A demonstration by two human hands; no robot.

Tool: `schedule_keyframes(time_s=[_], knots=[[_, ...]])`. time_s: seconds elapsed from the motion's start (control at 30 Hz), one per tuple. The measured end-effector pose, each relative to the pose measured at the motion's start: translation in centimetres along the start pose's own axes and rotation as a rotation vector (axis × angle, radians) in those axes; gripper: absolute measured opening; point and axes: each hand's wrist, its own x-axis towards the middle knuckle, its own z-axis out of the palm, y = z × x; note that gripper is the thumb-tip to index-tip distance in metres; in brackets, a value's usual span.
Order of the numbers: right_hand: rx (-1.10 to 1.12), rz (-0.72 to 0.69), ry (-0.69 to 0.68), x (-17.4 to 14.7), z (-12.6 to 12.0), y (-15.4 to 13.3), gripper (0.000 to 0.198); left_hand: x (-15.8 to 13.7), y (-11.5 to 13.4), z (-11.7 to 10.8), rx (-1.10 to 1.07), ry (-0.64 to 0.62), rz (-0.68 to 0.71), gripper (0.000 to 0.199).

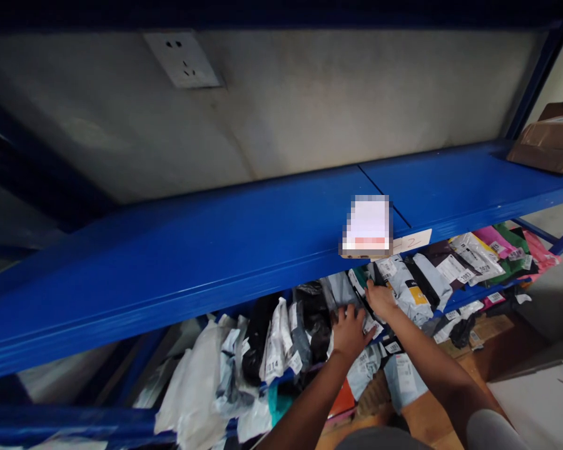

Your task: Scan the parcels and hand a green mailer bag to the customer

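Note:
My left hand (349,332) lies with its fingers spread over the upright mailer bags on the lower shelf. Beside it, my right hand (381,301) has its fingers bent and closed at the edge of a slim parcel with green and white on it (357,281); part of the grip is hidden. A black plastic parcel (317,325) stands left of my left hand. Close on the right of my right hand is a white and grey mailer with a yellow patch (410,289). White labels, some with printed numbers, show on many of the bags.
A blue shelf board (192,250) juts out above my hands. At its front edge rest a pixelated device (368,224) and a handwritten tag (413,241). A brown carton (548,144) sits far right. Below are more parcels (403,380); a wall socket (184,59) is behind.

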Motion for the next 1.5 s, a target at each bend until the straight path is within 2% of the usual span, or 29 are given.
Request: schedule_keyframes(time_s=[0.1, 0.3, 0.43, 0.57, 0.7, 0.83, 0.93, 1.03, 1.1, 1.2, 1.33, 1.43, 1.5], knots=[[0.016, 0.042, -0.025, 0.6, 0.0, 0.3, 0.036, 0.5, 1.5, -0.4, -0.012, -0.043, -0.064, 0.059], [0.208, 0.036, -0.055, 1.3, 0.0, 1.3, 0.018, 0.9, 2.7, -0.5, -0.007, -0.097, -0.124, 0.064], [0.465, 0.046, 0.008, 1.5, 0.2, 1.1, 0.032, 0.9, 3.1, -0.1, 0.009, -0.08, -0.155, 0.079], [0.74, 0.059, 0.14, 0.4, -1.7, 2.2, 0.04, 1.6, 3.2, 0.4, 0.029, -0.071, -0.145, 0.073], [0.934, 0.063, 0.332, -3.4, -5.9, 6.5, 0.041, 2.7, 2.5, 0.1, 0.046, -0.044, -0.087, 0.045], [1.052, 0.13, 0.552, -9.4, -9.2, 11.5, 0.037, 4.0, 2.0, -0.9, 0.061, -0.037, 0.019, 0.038], [1.11, 0.22, 0.696, -13.7, -9.7, 14.0, 0.037, 5.1, 2.5, -1.0, 0.069, -0.015, 0.073, 0.054], [1.165, 0.31, 0.804, -16.8, -8.7, 15.1, 0.036, 6.2, 3.3, -0.2, 0.078, -0.01, 0.115, 0.044], [1.186, 0.358, 0.868, -18.3, -7.8, 15.3, 0.035, 6.6, 3.6, 0.5, 0.08, -0.018, 0.11, 0.038], [1.184, 0.413, 0.936, -19.7, -6.7, 15.2, 0.034, 6.4, 3.6, 1.1, 0.069, -0.018, 0.122, 0.042], [1.194, 0.424, 0.955, -20.4, -6.6, 14.0, 0.034, 5.4, 3.0, 0.1, 0.014, -0.023, 0.217, 0.034], [1.264, 0.426, 0.971, -19.9, -7.1, 12.0, 0.036, 3.4, 2.5, -0.8, -0.037, -0.009, 0.289, 0.038], [1.333, 0.438, 0.97, -19.3, -6.8, 10.0, 0.034, 0.9, 2.4, -0.4, -0.208, 0.032, 0.321, 0.05]])
